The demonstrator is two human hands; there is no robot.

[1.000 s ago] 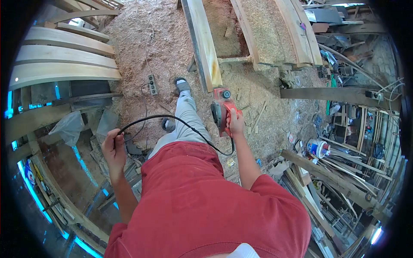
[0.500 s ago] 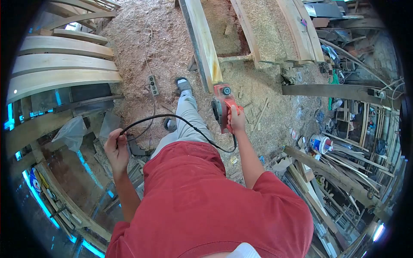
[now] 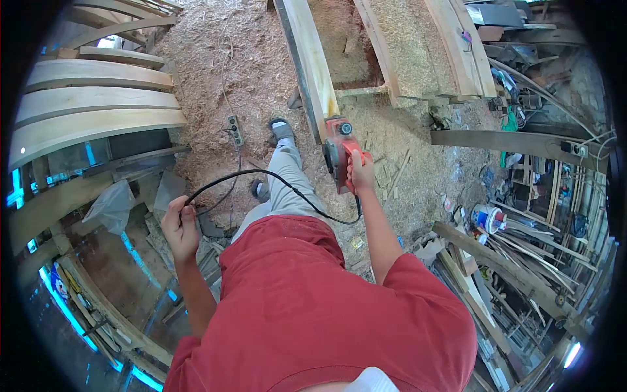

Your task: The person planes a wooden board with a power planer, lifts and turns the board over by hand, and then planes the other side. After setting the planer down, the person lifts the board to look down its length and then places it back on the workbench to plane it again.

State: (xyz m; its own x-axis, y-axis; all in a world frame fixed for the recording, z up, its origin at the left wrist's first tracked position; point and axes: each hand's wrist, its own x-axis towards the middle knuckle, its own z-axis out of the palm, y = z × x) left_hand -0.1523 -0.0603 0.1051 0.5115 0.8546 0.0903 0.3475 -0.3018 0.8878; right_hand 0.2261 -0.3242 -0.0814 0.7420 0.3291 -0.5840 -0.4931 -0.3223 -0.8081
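At the centre of the frame the right hand [image 3: 360, 175] grips a red power planer [image 3: 341, 154] at the near end of a long plank [image 3: 312, 59]. Its black cord [image 3: 261, 176] loops left to the left hand [image 3: 181, 227], closed around it, above a sawdust-covered floor [image 3: 248, 72]

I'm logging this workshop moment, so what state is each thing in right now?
Right hand: shut on the red planer's handle.
Red planer: resting at the near end of the plank.
Plank: lying lengthwise, pale top face showing.
Left hand: shut on the black cord.
Black cord: slack, looping between both hands.
Power strip: lying on the sawdust.
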